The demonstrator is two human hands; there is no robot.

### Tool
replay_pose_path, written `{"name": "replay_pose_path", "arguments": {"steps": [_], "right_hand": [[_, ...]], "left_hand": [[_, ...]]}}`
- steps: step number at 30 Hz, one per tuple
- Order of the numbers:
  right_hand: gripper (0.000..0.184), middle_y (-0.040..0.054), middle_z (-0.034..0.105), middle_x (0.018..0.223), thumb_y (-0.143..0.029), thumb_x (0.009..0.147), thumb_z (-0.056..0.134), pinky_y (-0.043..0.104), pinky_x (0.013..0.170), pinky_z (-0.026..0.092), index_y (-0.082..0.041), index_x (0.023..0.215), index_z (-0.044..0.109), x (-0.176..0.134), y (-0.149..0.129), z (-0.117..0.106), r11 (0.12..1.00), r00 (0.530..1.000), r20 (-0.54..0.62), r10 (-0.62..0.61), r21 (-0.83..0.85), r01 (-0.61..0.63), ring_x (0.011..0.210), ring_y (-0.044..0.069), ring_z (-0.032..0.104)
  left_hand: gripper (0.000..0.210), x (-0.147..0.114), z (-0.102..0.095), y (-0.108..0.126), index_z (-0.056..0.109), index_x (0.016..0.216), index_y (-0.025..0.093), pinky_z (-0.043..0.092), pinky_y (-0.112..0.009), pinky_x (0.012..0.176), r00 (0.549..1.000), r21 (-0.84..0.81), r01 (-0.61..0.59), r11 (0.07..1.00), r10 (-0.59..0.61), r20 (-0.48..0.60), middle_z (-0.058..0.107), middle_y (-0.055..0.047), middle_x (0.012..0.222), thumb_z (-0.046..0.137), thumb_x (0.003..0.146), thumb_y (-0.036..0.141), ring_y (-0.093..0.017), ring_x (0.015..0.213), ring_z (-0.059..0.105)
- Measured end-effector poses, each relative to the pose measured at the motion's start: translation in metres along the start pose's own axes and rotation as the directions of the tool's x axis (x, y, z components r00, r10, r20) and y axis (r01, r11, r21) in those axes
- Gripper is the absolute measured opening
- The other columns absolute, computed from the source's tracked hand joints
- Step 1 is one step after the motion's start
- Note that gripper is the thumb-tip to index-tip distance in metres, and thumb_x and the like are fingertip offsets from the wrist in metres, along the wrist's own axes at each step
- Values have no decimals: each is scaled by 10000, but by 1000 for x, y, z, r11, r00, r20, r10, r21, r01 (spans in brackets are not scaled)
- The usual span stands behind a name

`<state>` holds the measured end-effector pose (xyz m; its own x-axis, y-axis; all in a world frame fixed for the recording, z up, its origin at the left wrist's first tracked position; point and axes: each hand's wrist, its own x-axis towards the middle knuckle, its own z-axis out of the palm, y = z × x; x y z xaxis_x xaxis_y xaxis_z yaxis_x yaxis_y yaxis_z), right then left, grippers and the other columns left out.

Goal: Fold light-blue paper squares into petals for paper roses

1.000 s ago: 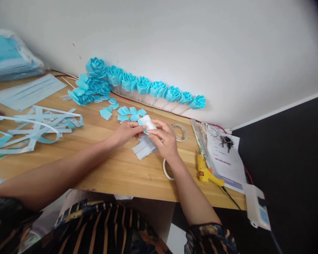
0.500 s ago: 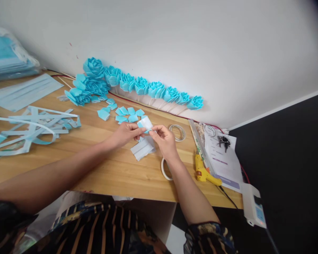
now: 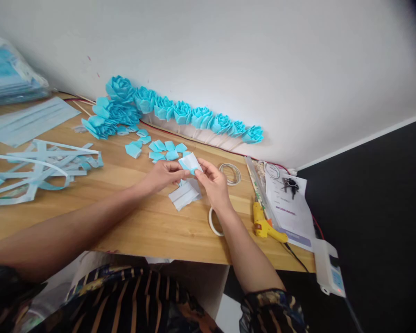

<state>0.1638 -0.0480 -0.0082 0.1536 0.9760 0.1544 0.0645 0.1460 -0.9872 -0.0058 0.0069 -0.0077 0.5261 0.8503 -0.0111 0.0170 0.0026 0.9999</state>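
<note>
Between my two hands is a small blue-and-white fabric piece, its blue edge folded over the white side. My left hand pinches its lower left edge. My right hand grips the right side between thumb and fingers. Just below them, pale cut fabric pieces lie on the wooden table. Beyond my left hand rest several folded blue petals. Blue fabric flowers on thin sticks lean in a row along the wall, with more flowers heaped at the left end.
Cut strips and a flat mask sheet lie left, near a bag of masks. To the right are tape rolls, a yellow glue gun, papers with keys, and a white power box.
The fabric piece has turned slightly in my fingers, and more of its white side shows. The whole view has shifted a little; the things on the table have stayed put.
</note>
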Motion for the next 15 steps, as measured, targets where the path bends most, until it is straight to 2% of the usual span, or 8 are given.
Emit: {"name": "replay_pose_path", "arguments": {"steps": [6,11,15], "right_hand": [[389,25,747,1058,-400,758,729,326,793,563,-259,1119,698,-1,-5,0,998,998,49,47,34,-48,967,200,672],[416,42,730,1125,-497,824,641,331,858,530,-231,1139,690,0,-3,-2,996,996,57,65,50,-68,1009,206,664],[460,23,740,1006,-425,733,750,310,803,526,-244,1148,671,0,-2,-1,999,996,74,40,15,-41,907,185,662]], "left_hand": [[318,0,-1,-1,612,623,146,407,-211,531,999,-12,-29,1000,29,-21,581,6,581,674,740,435,-91,536,498],[291,0,-2,-2,626,653,142,385,-212,517,1000,61,-31,998,31,-1,566,9,565,651,758,412,-92,524,486],[272,0,-1,-3,615,633,138,378,-205,524,999,93,-48,995,47,14,568,13,571,651,759,377,-86,537,493]]}}
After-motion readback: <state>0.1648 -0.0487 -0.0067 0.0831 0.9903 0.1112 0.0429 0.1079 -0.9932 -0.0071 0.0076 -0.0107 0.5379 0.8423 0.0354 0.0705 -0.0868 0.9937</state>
